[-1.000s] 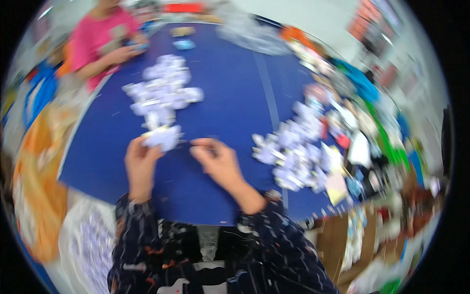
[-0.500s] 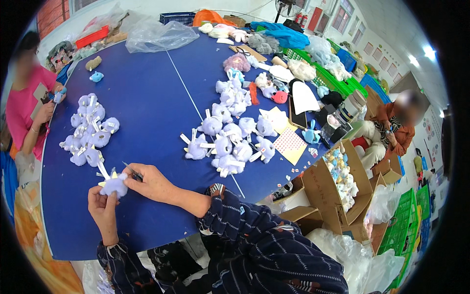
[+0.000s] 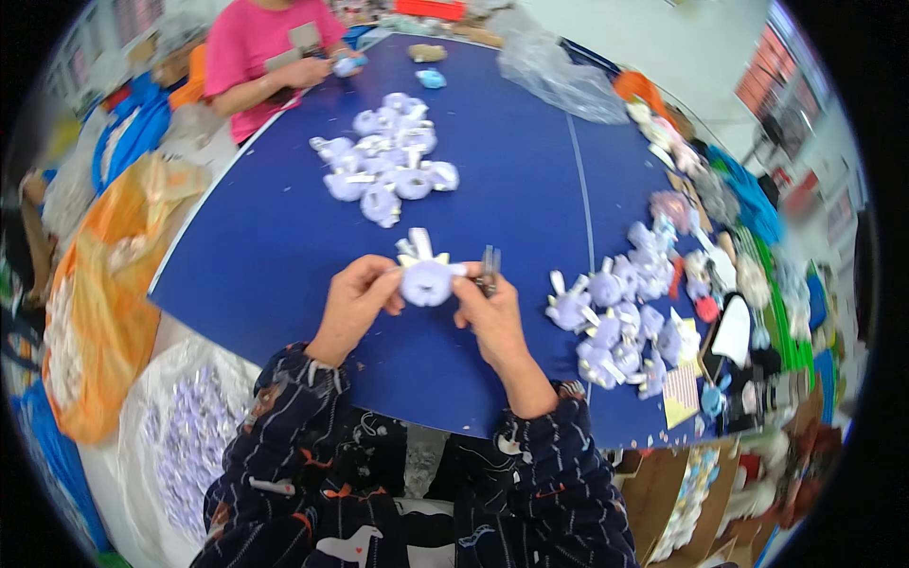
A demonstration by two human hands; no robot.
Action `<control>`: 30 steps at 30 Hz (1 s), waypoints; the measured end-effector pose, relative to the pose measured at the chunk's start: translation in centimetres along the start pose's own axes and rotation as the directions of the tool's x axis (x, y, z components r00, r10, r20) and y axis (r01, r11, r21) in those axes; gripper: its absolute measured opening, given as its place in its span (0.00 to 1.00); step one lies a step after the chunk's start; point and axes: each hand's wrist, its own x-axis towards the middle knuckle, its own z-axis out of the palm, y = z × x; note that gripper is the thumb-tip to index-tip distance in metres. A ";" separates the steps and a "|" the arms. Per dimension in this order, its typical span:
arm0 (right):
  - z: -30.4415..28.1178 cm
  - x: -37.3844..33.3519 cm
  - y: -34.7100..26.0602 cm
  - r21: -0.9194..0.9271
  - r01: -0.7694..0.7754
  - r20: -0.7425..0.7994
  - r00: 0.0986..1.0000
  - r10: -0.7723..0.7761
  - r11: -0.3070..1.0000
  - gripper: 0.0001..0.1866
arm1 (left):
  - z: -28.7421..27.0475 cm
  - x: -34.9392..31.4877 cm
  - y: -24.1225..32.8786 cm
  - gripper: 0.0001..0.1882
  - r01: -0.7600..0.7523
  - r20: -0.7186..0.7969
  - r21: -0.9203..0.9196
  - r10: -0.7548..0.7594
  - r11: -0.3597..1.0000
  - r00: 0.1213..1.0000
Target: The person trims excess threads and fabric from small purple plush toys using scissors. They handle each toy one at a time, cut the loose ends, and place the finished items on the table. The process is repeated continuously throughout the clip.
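A small lavender plush toy with pale yellow points and a white label on top is held up over the blue table. My left hand pinches its left side between thumb and fingers. With thumb and finger my right hand touches the toy's right side, while dark thread snips sit in the same grip, blades upward. Beyond the toy lies a pile of similar lavender plush toys. Another such group spreads to the right.
A large clear bag of lavender pieces stands at lower left, below an orange sack. A person in a pink top handles a blue toy at the far left. Cartons and a yellow sticker sheet are at right.
The view has swung left, so the table's contents appear farther right. Both hands now hold the toy from opposite sides, its face of the ring turned toward me; the snips stay in my right hand.
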 end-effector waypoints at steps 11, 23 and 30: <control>-0.4 -0.5 0.8 -0.166 0.111 -0.029 0.993 -0.118 0.980 0.10 | 0.2 0.5 -1.3 0.08 -0.097 0.047 -0.067 0.100 0.993 0.994; -0.4 -0.5 1.2 -0.401 0.268 0.039 0.960 -0.276 0.876 0.11 | -0.4 0.1 -1.0 0.08 -0.181 -0.066 0.046 0.184 0.982 0.981; 1.8 -0.7 -0.2 -0.175 0.204 0.104 0.977 -0.188 0.963 0.09 | -4.8 -0.8 0.6 0.17 0.025 0.112 -0.961 0.305 0.275 0.946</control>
